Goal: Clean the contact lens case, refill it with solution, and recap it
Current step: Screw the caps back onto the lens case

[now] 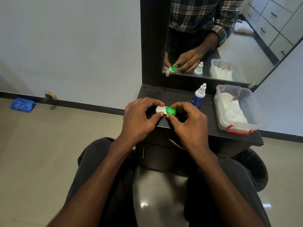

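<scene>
Dark counter (pixel 205 126): bearing everything within reach.
Clear bin (pixel 236 126): keeping tissues handy.
Solution bottle (pixel 198 96): standing capped, waiting beside.
Left hand (pixel 139 118): fingers pinching the lens case (pixel 165 110) at the counter's near corner, steadying it.
Right hand (pixel 188 122): fingertips pinching the green cap (pixel 171 110), likely twisting.

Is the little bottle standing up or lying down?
Standing up. The solution bottle stands upright on the dark table, its white nozzle cap pointing up.

case (pixel 165 110) on shelf (pixel 205 126), bottle (pixel 198 96) right, box (pixel 236 108) rightmost
</scene>
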